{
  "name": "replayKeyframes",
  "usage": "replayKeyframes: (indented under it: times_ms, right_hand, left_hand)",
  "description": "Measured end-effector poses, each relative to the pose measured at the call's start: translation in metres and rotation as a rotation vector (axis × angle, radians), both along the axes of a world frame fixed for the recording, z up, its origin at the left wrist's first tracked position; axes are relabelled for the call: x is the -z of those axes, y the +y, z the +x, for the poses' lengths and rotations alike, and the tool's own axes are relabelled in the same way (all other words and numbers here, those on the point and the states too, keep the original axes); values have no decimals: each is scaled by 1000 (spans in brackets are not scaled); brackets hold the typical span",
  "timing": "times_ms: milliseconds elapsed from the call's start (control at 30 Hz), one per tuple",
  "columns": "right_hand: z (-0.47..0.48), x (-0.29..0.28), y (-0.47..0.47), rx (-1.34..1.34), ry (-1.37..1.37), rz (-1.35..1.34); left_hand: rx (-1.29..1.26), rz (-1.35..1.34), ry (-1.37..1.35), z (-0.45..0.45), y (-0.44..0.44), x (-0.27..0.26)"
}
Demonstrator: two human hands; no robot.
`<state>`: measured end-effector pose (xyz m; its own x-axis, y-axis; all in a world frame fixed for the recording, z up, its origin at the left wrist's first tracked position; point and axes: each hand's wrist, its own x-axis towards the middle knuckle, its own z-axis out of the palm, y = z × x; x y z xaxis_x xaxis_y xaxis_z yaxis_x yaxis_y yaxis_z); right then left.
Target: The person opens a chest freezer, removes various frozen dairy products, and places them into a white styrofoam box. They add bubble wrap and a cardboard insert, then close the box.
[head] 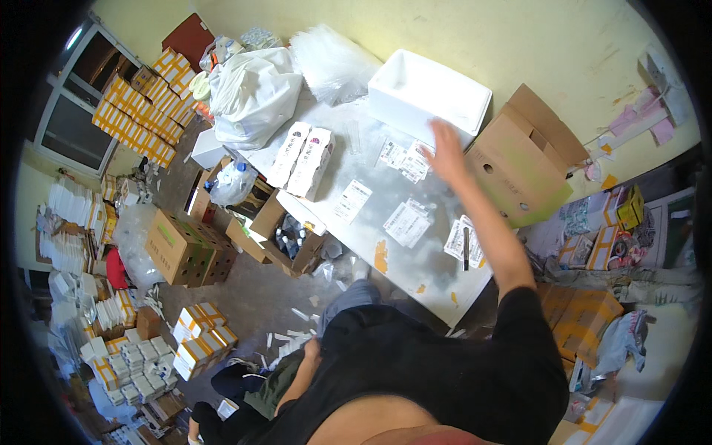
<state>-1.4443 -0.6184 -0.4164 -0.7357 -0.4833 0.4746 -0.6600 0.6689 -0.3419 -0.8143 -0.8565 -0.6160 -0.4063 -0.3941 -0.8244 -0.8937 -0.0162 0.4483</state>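
Observation:
My right hand (446, 149), fingers apart and nothing visible in it, is above the table (361, 156), in front of a white foam box (423, 119) and beside a group of printed labels (409, 158). Its exact height over them is unclear. My left hand (313, 350) is low beside my jeans; its fingers are too small and partly hidden to read. More printed labels lie on the table: a single one (354, 201), a stack (408, 223), and another group (456, 239) with a narrow dark object (466, 250) across it. Two white printed cartons (310, 164) lie side by side at the left.
A cardboard box (514, 161) leans at the table's right end. A white plastic bag (250, 97) and clear plastic sleeves (334, 61) sit at the back left. An open carton (289, 239) holding bottles stands below the table edge. Another person's dark clothing (219, 423) shows at lower left.

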Motion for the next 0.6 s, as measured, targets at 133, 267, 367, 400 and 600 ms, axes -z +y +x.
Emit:
replayKeyframes:
  times_ms: [133, 267, 367, 400, 600]
  right_hand:
    - [-104, -35, 4, 306, -151, 543]
    - [-147, -14, 21, 251, -472, 700]
    - [-125, -38, 1, 205, -353, 537]
    - [-118, -42, 6, 191, -277, 468]
    - [-12, -129, -10, 142, 23, 189]
  left_hand:
    - [-146, -23, 125, -16, -6, -8]
    - [-121, 8, 365, -93, -49, -45]
    - [69, -198, 565, -163, -107, -69]
    - [88, -238, 636, -209, -114, -92]
    - [23, 451, 968, -436, -94, -189]
